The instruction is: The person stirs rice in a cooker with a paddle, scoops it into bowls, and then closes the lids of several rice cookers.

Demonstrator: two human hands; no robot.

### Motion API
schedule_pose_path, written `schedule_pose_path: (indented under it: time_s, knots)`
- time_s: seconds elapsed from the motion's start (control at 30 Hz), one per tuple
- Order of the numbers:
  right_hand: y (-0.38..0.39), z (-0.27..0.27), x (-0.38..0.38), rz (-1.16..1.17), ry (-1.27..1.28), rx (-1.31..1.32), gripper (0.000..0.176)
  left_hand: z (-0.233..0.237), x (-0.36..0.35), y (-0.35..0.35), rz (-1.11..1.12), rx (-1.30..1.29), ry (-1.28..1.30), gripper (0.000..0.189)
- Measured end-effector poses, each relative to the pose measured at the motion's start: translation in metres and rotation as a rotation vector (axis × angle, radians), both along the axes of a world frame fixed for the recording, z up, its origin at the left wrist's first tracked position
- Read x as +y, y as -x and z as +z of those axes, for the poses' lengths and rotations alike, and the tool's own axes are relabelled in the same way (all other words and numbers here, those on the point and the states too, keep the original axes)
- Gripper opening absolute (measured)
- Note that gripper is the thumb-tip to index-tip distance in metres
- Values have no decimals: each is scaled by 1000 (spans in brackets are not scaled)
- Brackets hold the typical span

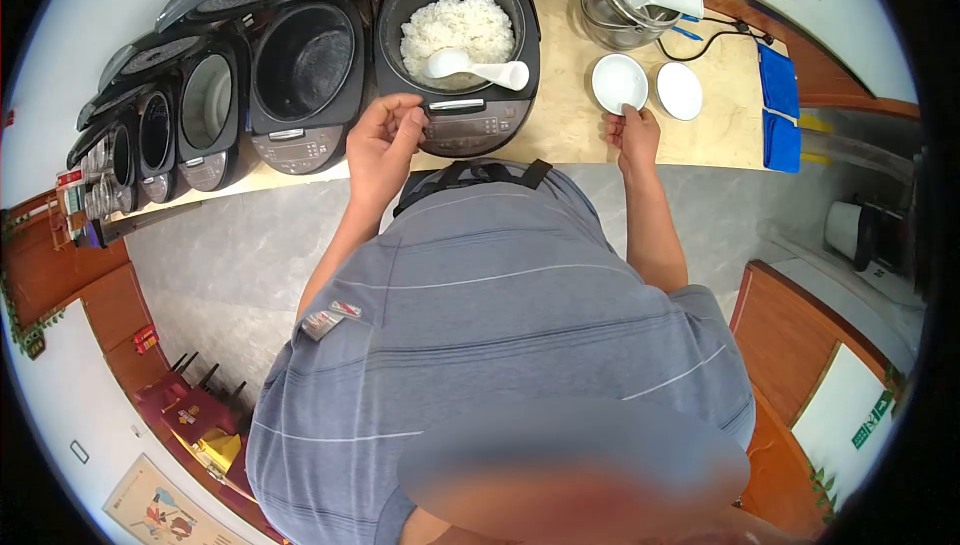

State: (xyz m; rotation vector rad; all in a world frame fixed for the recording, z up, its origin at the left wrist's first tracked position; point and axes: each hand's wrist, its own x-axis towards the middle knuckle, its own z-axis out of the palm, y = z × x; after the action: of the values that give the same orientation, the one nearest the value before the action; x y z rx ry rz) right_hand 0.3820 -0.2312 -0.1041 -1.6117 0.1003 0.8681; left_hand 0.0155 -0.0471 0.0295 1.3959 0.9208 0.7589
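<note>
My left hand is at the front left corner of an open rice cooker, its fingers curled; whether they grip anything is hard to make out. White rice lies in the cooker's pot, and a white rice paddle rests on it with its handle toward the right. On the wooden table, my right hand pinches the near rim of a white bowl, which looks empty. A second white bowl stands just right of it.
Several more open cookers, one with a dark pot, line the left side. Behind the bowls stands a metal pot holding a white paddle. Black cables run at the back right. Folded blue cloths lie at the table's right end.
</note>
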Motion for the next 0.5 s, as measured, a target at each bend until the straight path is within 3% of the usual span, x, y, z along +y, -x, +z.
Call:
schedule_pose_path:
  time_s: [0.13,0.3,0.5]
  knots:
    - [10,8,-7,5,40,-5,21,4,2,1,-21,16,23,24]
    - [44,75,-16,-3,-45,-82,20,24,11,-2,-73,-13,80,28]
    - [76,173,11,65,-192,-239,38,51,31,-17,-425,-101,133,52]
